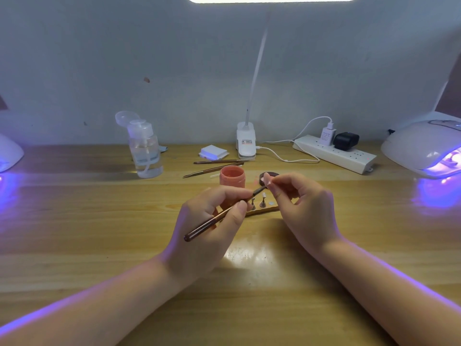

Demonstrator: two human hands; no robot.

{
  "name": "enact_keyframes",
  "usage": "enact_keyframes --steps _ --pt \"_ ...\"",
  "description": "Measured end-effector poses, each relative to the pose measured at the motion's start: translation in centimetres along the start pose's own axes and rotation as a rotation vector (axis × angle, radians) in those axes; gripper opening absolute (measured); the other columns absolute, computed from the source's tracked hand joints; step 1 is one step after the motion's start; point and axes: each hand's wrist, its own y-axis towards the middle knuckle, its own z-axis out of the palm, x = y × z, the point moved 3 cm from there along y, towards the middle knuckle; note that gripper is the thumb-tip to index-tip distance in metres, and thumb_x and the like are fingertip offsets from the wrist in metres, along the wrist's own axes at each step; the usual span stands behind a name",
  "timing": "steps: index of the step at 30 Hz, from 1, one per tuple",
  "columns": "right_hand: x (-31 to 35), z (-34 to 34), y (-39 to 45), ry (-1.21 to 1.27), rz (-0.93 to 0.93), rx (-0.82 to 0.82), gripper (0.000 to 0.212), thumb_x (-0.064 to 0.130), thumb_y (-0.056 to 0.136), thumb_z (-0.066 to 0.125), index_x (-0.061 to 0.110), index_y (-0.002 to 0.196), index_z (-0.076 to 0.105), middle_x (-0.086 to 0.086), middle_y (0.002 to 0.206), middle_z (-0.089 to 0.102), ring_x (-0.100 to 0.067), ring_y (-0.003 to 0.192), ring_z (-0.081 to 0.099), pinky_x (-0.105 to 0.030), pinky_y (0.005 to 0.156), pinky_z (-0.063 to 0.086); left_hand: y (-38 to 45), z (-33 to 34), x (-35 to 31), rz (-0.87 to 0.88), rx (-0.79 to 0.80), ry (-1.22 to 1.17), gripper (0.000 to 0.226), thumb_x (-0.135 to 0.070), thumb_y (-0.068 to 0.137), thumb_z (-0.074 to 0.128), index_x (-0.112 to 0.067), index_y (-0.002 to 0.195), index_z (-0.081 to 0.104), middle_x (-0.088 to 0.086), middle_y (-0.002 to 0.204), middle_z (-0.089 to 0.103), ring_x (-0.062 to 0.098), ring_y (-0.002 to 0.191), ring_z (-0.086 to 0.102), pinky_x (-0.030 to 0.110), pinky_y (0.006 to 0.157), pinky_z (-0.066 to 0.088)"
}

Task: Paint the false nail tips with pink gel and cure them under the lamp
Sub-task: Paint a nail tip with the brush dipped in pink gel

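Head view: the left hand (212, 221) pinches a brown nail brush (214, 218) between thumb and curled fingers, its tip touching the false nail tip (267, 179). The right hand (304, 203) pinches that nail tip's stand, raised above the wooden holder (264, 209) on the table (99, 221), near the open pink gel jar (232, 176). A lit curing lamp (424, 148) sits far right.
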Motion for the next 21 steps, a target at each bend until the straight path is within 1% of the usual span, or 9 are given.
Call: enact_keyframes --steps 2,4,6,8,9,12,17,19,21 --pt "-0.01 0.0 0.0 -0.012 -0.004 -0.004 0.01 0.017 0.085 0.071 0.007 0.089 0.074 0.001 0.08 0.072 -0.018 0.066 0.063 -0.037 0.061 0.05 -0.03 -0.03 -0.16 0.013 -0.006 0.003 0.025 -0.033 0.087 0.058 -0.02 0.104 0.07 -0.003 0.092 0.073 0.02 0.094 0.068 0.041 0.08 0.055" --pt "0.03 0.08 -0.04 -0.016 -0.021 0.006 0.009 0.015 0.085 0.072 0.007 0.089 0.074 0.0 0.083 0.073 -0.018 0.068 0.065 -0.034 0.062 0.051 0.03 -0.03 -0.17 0.007 -0.022 -0.002 0.025 -0.03 0.089 0.059 -0.018 0.108 0.069 -0.003 0.099 0.073 0.018 0.1 0.067 0.043 0.084 0.054" --pt "0.13 0.17 -0.13 -0.037 -0.044 0.01 0.007 0.01 0.084 0.073 0.007 0.09 0.074 0.001 0.083 0.072 -0.013 0.067 0.063 -0.024 0.061 0.05 0.12 0.0 -0.1 -0.016 -0.026 0.012 0.024 -0.025 0.089 0.059 -0.019 0.111 0.068 -0.003 0.106 0.072 0.017 0.105 0.066 0.044 0.089 0.053" --pt "0.22 0.24 -0.17 -0.062 -0.056 0.005 0.008 0.006 0.082 0.074 0.006 0.09 0.073 0.001 0.082 0.072 -0.01 0.068 0.061 -0.012 0.061 0.046 0.13 -0.01 -0.03 -0.012 -0.013 0.037 0.022 -0.025 0.088 0.06 -0.021 0.108 0.069 -0.003 0.101 0.073 0.017 0.1 0.067 0.042 0.086 0.053" --pt "0.24 0.24 -0.16 -0.062 -0.056 0.002 0.007 0.005 0.082 0.074 0.006 0.089 0.073 0.0 0.083 0.072 -0.009 0.069 0.061 -0.012 0.061 0.046 0.08 -0.05 -0.04 -0.001 -0.008 0.046 0.021 -0.027 0.087 0.061 -0.022 0.104 0.07 -0.003 0.097 0.073 0.018 0.096 0.067 0.04 0.082 0.053" --pt "0.4 0.17 -0.08 -0.047 -0.054 -0.01 0.007 0.01 0.083 0.073 0.005 0.088 0.073 -0.002 0.082 0.073 -0.011 0.067 0.062 -0.023 0.062 0.05 -0.1 -0.19 -0.16 0.025 -0.027 0.046 0.024 -0.035 0.082 0.055 -0.022 0.095 0.07 -0.003 0.088 0.072 0.02 0.088 0.066 0.036 0.075 0.052" --pt "0.61 0.09 -0.14 -0.073 -0.078 0.017 0.008 0.008 0.083 0.073 0.005 0.09 0.073 -0.001 0.082 0.072 -0.01 0.066 0.062 -0.019 0.059 0.048 0.09 -0.05 0.08 -0.014 -0.025 0.057 0.025 -0.035 0.088 0.056 -0.026 0.108 0.067 -0.006 0.104 0.071 0.016 0.105 0.064 0.037 0.088 0.051" --pt "0.58 0.08 -0.11 -0.087 -0.074 0.018 0.008 0.005 0.082 0.074 0.005 0.09 0.073 -0.001 0.083 0.072 -0.009 0.066 0.061 -0.016 0.06 0.047 0.06 -0.06 0.09 0.004 -0.002 0.102 0.022 -0.033 0.087 0.059 -0.029 0.106 0.069 -0.007 0.099 0.072 0.013 0.103 0.062 0.027 0.086 0.048" --pt "0.62 0.11 -0.07 -0.091 -0.071 0.011 0.007 0.008 0.083 0.074 0.005 0.089 0.073 -0.001 0.083 0.072 -0.009 0.066 0.06 -0.017 0.059 0.047 -0.06 -0.11 -0.14 0.043 0.007 0.131 0.021 -0.036 0.084 0.056 -0.032 0.1 0.07 -0.008 0.09 0.072 0.013 0.095 0.062 0.018 0.078 0.043"
